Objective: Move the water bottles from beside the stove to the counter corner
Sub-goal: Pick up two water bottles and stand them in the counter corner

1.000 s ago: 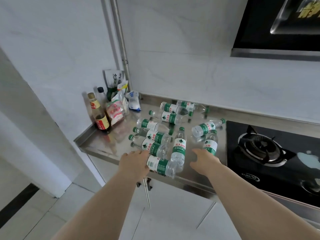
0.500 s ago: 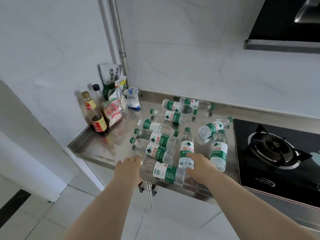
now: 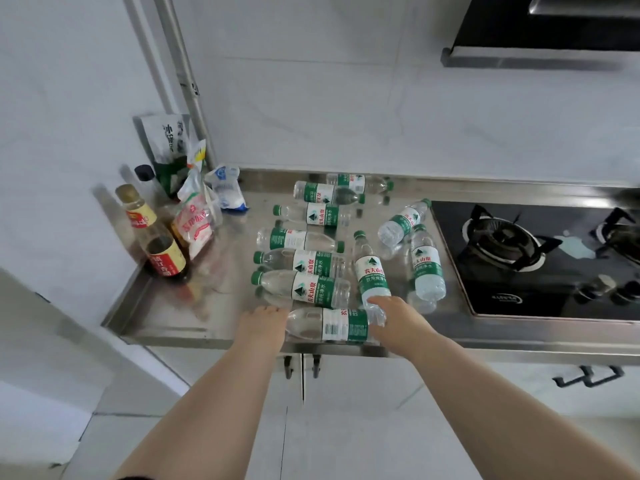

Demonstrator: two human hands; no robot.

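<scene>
Far left, counter (image 3: 162, 317) corner: sauce bottles (image 3: 164, 252) and packets (image 3: 194, 225) stand against the walls, with bare steel in front of them. Mid-counter: water bottles (image 3: 304, 263) lie in loose rows, long axes left-right, most caps to the left; two more lie at the back wall. Left hand (image 3: 263, 323) is at the front edge, back of hand up, fingers (image 3: 268, 309) bent down at the left end of the front bottle (image 3: 332, 325). Whether they close round it cannot be told, as the palm side is hidden. The front bottle lies on its side along the counter lip, long axis left-right, clear end toward the left hand, label and base toward the right. Right hand (image 3: 398, 315) is at that base end, fingertips reaching the foot of a standing bottle (image 3: 372, 271) just behind; its grip is likewise not readable. Further right, an upright bottle (image 3: 426, 263) and a tipped bottle (image 3: 401, 221) sit just beside the stove (image 3: 519, 258). Judgement: the front bottle sits between the two hands, one at each end, so either can take it. The corner lies to the left, so the carry runs along the bottle's own axis and the left hand is nearer the goal. The bottles by the stove are nearer the right hand.
</scene>
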